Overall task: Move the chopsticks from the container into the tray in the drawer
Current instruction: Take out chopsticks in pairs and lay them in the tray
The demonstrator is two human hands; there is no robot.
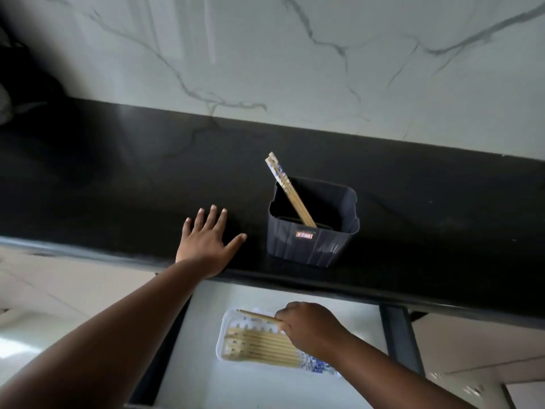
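A: Head view, and the right hand point(306, 327) is down in the open white drawer point(200, 364), fingers point(280, 317) pinching a thin wooden chopstick point(259, 316) over the far edge of the clear shallow plastic tray point(221, 338).

B: A row of wooden chopsticks with blue-and-white patterned ends point(262, 346) already lies flat in that tray. And above?

A: Up on the black glossy desk point(118, 178), the dark ribbed square container point(309, 231) holds a last few chopsticks point(287, 191), leaning against its far-left corner. The left hand point(206, 240) rests flat just left of the container, fingers spread, holding nothing.

B: Handling?

A: Light, stiff and slim, I'd say; smooth enough to roll or slip. Best pinched together near the patterned tops, which stick out above the container's rim.
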